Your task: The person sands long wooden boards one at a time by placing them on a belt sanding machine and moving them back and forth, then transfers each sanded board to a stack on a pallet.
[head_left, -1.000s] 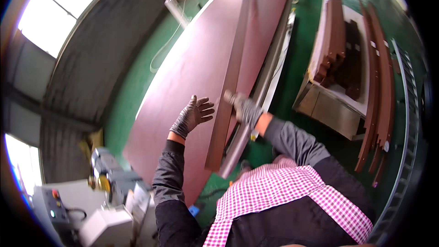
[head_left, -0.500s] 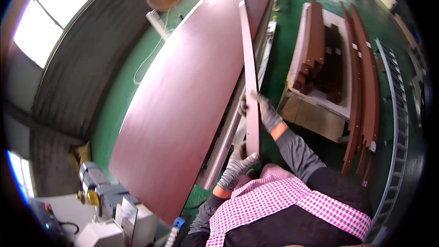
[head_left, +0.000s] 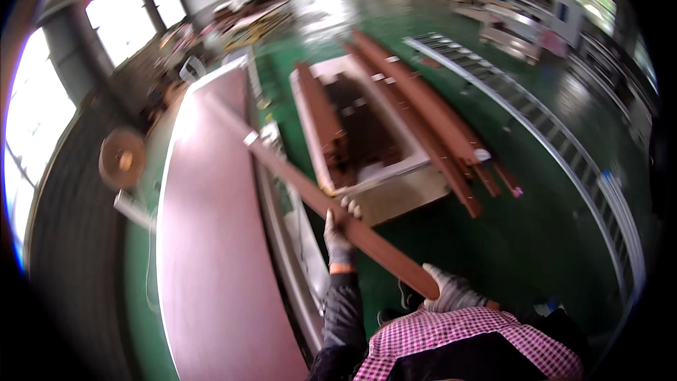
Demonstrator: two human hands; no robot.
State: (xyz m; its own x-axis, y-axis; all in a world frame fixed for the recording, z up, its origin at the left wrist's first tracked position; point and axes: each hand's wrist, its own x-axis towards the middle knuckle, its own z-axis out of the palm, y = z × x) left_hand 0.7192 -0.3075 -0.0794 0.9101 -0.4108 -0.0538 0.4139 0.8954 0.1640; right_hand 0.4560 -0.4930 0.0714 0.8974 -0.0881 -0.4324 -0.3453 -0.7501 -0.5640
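A long reddish-brown board slants from the far left down toward my body. My left hand, in a grey glove, is closed around it partway along. Closer to me, my right hand, gloved too, grips the near end. A small white label sits on the board's upper face. The far end reaches over the long, pinkish-brown panel table on my left and is blurred.
Ahead, a pallet-like stand holds stacked brown beams. More long beams lie beside it on the right. A metal ladder-like frame runs along the green floor at far right. A round fan stands beyond the table at left.
My view has swung right and up. The board has turned and its near end moved right, off the table side. My left hand now holds farther along; my right has gone to the near end.
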